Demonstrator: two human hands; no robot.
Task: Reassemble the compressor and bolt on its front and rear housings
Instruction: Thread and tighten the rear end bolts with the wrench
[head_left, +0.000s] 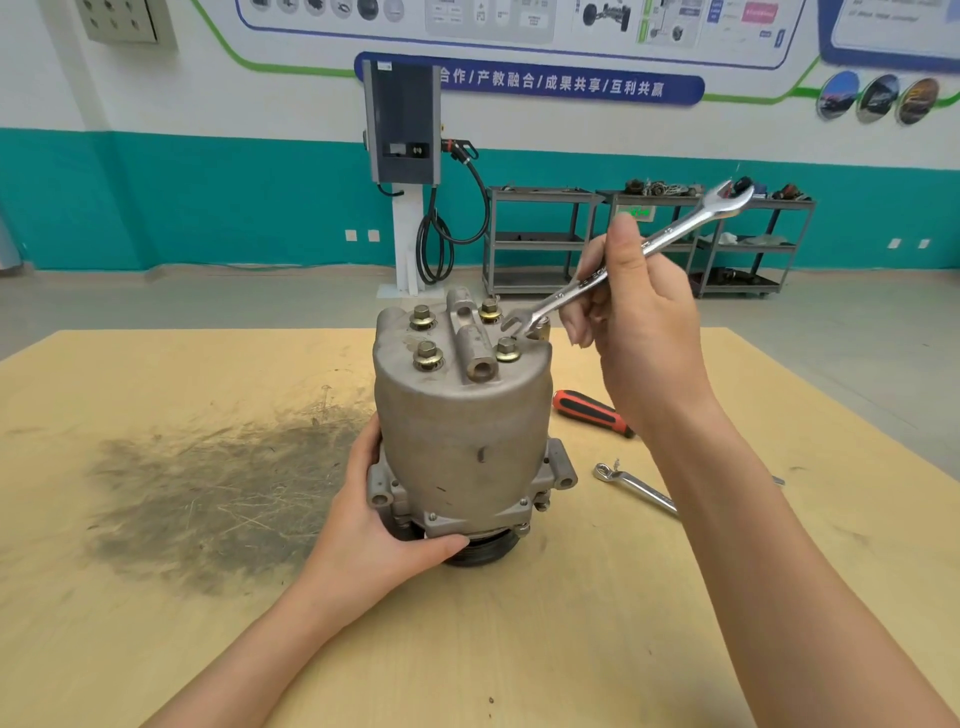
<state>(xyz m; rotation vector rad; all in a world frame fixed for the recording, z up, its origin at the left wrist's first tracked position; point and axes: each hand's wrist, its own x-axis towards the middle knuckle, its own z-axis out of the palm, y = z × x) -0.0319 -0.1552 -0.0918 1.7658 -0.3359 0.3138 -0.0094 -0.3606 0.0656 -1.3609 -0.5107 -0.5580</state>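
The grey metal compressor (462, 431) stands upright on the wooden table (156, 597), its black pulley underneath. Several brass-coloured bolts (427, 355) stick up from its top housing. My left hand (379, 530) grips the compressor's lower left flange, thumb across the front. My right hand (634, 332) holds a silver open-end wrench (670, 236) by its shaft. The wrench's lower jaw (511, 323) hovers just above the top housing, between the two right-hand bolts, beside a fifth bolt (540, 327) at the right rim.
A red-and-black screwdriver handle (589, 411) and a second silver spanner (631, 486) lie on the table right of the compressor. A dark greasy smear (218, 493) covers the table's left. Metal shelf carts (535, 239) and a wall charger (402, 124) stand at the far wall.
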